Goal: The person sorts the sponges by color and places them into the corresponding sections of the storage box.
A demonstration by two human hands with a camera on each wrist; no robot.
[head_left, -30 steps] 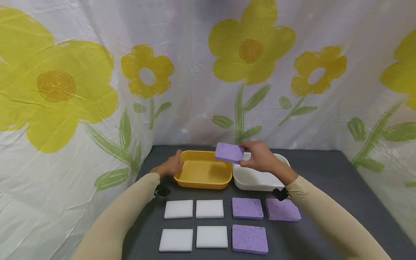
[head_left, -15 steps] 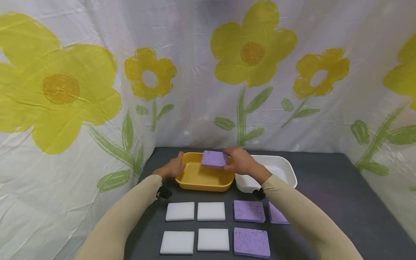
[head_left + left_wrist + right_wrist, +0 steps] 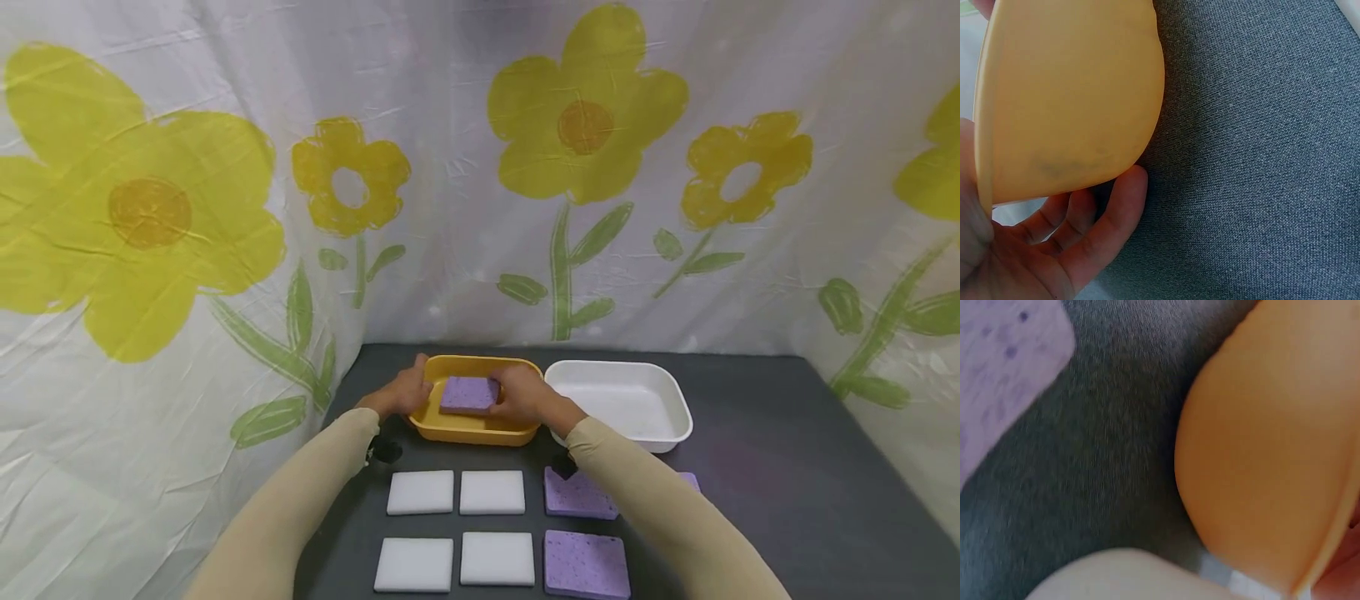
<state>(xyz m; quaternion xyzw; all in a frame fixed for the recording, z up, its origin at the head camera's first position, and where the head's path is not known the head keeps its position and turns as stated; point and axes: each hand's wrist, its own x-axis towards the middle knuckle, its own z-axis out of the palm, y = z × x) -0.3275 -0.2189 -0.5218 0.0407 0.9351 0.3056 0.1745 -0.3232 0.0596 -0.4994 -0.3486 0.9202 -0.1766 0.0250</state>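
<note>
A purple sponge (image 3: 467,395) lies low inside the yellow tray (image 3: 472,435), with my right hand (image 3: 521,393) pinching its right end. At the tray's left end, my left hand (image 3: 408,390) grips the rim and side wall. The left wrist view shows the fingers of that hand (image 3: 1100,244) curled against the outside of the yellow wall (image 3: 1079,94). From the right wrist, the tray wall (image 3: 1272,444) hides the held sponge, and only a small part of the right hand (image 3: 1341,575) shows beyond the rim.
A white tray (image 3: 622,408) stands right beside the yellow one. In front lie several white pads (image 3: 492,492) in two rows, with purple sponges (image 3: 587,564) to their right, partly covered by my right sleeve (image 3: 667,508). A flowered curtain (image 3: 450,283) hangs behind the dark table.
My right hand has carried the purple sponge leftward from above the gap between the trays and lowered it into the yellow tray. My left hand has stayed on the yellow tray's left end.
</note>
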